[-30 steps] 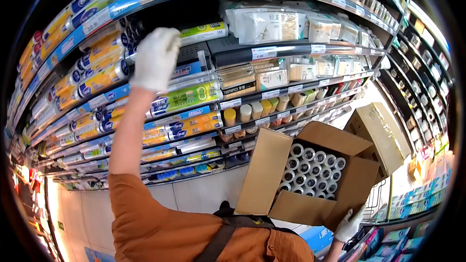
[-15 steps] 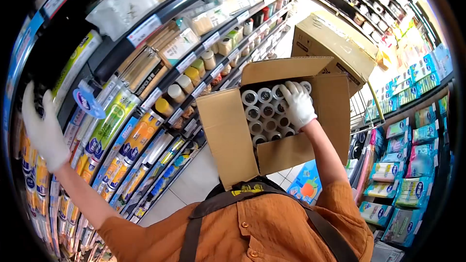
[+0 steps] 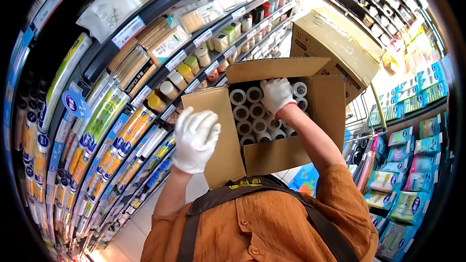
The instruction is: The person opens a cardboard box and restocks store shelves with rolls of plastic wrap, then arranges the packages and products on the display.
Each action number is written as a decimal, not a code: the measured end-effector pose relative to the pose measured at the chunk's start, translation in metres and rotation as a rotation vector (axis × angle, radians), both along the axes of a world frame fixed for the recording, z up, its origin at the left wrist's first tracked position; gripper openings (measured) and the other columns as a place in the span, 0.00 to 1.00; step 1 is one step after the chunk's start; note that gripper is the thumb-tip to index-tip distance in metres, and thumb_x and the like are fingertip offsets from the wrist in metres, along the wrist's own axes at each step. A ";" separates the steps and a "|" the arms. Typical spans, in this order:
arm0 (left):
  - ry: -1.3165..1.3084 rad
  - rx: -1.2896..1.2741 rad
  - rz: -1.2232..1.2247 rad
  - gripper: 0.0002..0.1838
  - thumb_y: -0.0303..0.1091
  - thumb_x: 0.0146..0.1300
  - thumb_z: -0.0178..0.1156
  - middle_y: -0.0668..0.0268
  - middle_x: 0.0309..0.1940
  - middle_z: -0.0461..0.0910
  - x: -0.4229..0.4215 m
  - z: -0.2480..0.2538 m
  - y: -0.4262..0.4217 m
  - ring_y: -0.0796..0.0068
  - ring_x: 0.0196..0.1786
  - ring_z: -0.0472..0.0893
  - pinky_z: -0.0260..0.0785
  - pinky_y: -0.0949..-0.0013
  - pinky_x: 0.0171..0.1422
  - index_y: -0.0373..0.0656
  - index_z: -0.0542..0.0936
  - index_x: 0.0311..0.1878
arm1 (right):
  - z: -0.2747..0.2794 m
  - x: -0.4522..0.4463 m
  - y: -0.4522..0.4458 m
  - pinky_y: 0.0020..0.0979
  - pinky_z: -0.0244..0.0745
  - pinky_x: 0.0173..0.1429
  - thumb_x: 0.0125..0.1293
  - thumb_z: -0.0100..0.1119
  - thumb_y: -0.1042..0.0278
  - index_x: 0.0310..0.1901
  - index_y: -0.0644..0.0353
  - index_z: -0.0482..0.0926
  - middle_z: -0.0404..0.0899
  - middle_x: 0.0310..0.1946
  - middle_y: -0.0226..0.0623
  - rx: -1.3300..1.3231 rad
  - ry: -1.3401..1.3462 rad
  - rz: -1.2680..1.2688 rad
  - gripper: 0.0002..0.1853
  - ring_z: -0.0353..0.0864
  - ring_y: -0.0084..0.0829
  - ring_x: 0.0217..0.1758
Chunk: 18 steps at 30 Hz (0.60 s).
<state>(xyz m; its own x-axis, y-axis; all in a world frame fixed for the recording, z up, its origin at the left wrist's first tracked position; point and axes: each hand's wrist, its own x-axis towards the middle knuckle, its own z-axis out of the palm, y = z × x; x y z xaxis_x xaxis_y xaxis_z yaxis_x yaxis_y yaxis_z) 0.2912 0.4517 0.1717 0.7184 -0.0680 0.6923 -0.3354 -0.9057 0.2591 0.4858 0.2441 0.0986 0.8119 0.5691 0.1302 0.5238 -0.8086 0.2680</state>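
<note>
An open cardboard box [image 3: 213,138] stands before me, packed with several upright rolls [image 3: 256,111] whose round, hollow-cored ends face up; they look like plastic wrap rolls. My right hand [image 3: 278,94], in a white glove with a red cuff, is closed over the rolls near the box's far side. Its fingers bend down around the end of one roll, and their tips are hidden. Over the box's left flap is my left hand [image 3: 195,140], also white-gloved. Its fingers are loosely curled and apart from the thumb, with nothing visible in them.
Shelves on the left hold green-labelled packaged rolls [image 3: 104,121], toothpick packs [image 3: 133,75] and jars [image 3: 170,90]. A larger closed carton [image 3: 335,43] stands behind the box, beside a wire cart [image 3: 361,111]. Blue and green packs [image 3: 410,204] fill the right-hand shelf.
My left hand has come from the left shelf rightward to the box's left flap. My right hand has shifted slightly left over the rolls, and its fingers have curled downward.
</note>
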 end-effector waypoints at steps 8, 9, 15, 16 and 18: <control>0.138 -0.290 -0.052 0.15 0.31 0.57 0.71 0.58 0.43 0.86 0.002 -0.019 -0.017 0.53 0.47 0.84 0.76 0.55 0.57 0.42 0.83 0.47 | 0.166 -0.096 -0.032 0.41 0.74 0.28 0.55 0.68 0.61 0.32 0.54 0.74 0.76 0.25 0.36 0.578 -0.105 0.211 0.12 0.81 0.40 0.24; 0.231 -0.368 -0.120 0.23 0.35 0.58 0.72 0.55 0.53 0.83 0.002 -0.014 -0.026 0.51 0.55 0.82 0.75 0.55 0.61 0.42 0.79 0.56 | 0.184 -0.119 -0.028 0.39 0.73 0.26 0.54 0.69 0.61 0.30 0.53 0.72 0.74 0.24 0.34 0.613 -0.147 0.248 0.13 0.79 0.38 0.23; 0.208 -1.010 -0.380 0.31 0.43 0.64 0.67 0.52 0.62 0.74 -0.014 0.003 -0.051 0.58 0.64 0.76 0.71 0.57 0.68 0.39 0.70 0.65 | 0.150 -0.182 0.012 0.30 0.75 0.33 0.55 0.65 0.66 0.53 0.59 0.78 0.81 0.43 0.42 0.474 -0.414 0.699 0.22 0.80 0.29 0.30; 0.146 -1.163 -0.416 0.29 0.42 0.65 0.66 0.53 0.61 0.75 -0.018 0.002 -0.046 0.61 0.64 0.76 0.72 0.57 0.69 0.40 0.69 0.64 | 0.147 -0.176 0.017 0.33 0.79 0.39 0.55 0.67 0.65 0.53 0.59 0.78 0.81 0.46 0.44 0.603 -0.302 0.827 0.23 0.82 0.33 0.36; 0.125 -1.294 -0.343 0.27 0.38 0.65 0.64 0.56 0.60 0.75 -0.024 -0.011 -0.021 0.62 0.63 0.77 0.72 0.56 0.69 0.41 0.69 0.64 | 0.131 -0.173 0.016 0.40 0.79 0.50 0.55 0.72 0.64 0.55 0.62 0.77 0.79 0.50 0.45 0.904 0.137 0.732 0.26 0.82 0.43 0.46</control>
<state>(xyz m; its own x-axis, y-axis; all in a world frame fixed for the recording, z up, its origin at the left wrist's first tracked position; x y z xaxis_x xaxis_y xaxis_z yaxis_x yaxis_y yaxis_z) 0.2670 0.4311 0.1612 0.8598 0.3920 0.3271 -0.4057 0.1355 0.9039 0.3128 0.2599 0.2295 0.3673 0.6516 0.6637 0.9233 -0.1690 -0.3450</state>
